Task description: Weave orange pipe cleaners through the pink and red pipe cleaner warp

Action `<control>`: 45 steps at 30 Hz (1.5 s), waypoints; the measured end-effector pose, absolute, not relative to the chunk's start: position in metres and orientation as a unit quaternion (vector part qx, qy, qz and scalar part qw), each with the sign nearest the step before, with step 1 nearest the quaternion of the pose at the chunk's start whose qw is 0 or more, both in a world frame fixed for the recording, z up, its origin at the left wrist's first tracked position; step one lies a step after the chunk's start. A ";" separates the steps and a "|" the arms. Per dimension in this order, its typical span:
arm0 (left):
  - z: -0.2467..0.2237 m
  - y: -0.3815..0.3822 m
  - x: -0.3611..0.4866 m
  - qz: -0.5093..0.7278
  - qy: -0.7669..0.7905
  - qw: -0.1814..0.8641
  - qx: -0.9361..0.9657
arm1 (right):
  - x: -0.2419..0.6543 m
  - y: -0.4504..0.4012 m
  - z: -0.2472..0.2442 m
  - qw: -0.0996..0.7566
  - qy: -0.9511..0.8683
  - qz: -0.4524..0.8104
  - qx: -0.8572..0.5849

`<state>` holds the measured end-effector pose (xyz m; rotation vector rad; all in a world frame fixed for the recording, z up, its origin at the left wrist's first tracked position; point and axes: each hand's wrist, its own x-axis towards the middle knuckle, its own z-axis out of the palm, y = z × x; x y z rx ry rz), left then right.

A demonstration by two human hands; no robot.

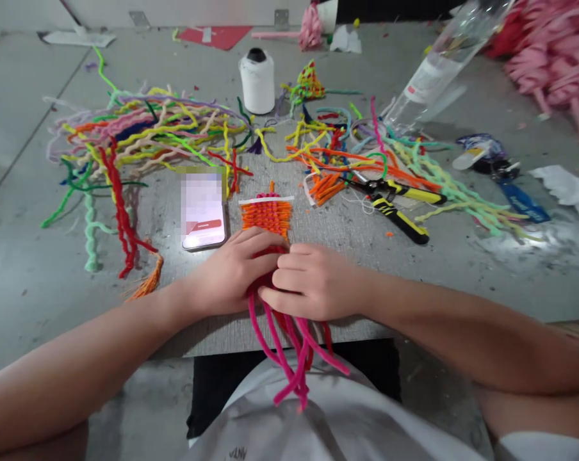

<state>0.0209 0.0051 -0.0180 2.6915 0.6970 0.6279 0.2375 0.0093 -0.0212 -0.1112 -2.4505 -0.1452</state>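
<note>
A small woven piece of orange pipe cleaners (266, 214) lies on the grey table (40, 269) near its front edge, with a white strip across its top. Several pink pipe cleaners (289, 352) run from its lower end and hang over the table edge towards my lap. My left hand (232, 272) presses on the lower part of the weave, fingers curled over it. My right hand (309, 282) rests right beside it, fingers pinching the pink strands where they meet the weave. The join is hidden under both hands.
A phone (203, 208) with a lit screen lies left of the weave. Yellow-black pliers (398, 205) lie to the right. Heaps of coloured pipe cleaners (140, 134) spread behind, with a white thread spool (257, 80), a clear bottle (433, 70) and pink fluffy material (553, 57).
</note>
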 end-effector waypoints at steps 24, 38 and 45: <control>-0.028 0.014 0.031 0.295 0.173 0.206 0.917 | 0.228 0.010 -0.024 0.384 -0.919 -0.029 -0.079; -0.021 -0.005 0.024 0.302 0.334 0.058 0.891 | 0.318 0.101 -0.005 0.236 -0.853 0.127 -0.447; -0.022 -0.010 0.028 0.289 0.378 -0.005 0.879 | 0.321 0.111 -0.023 0.074 -0.882 0.023 -0.464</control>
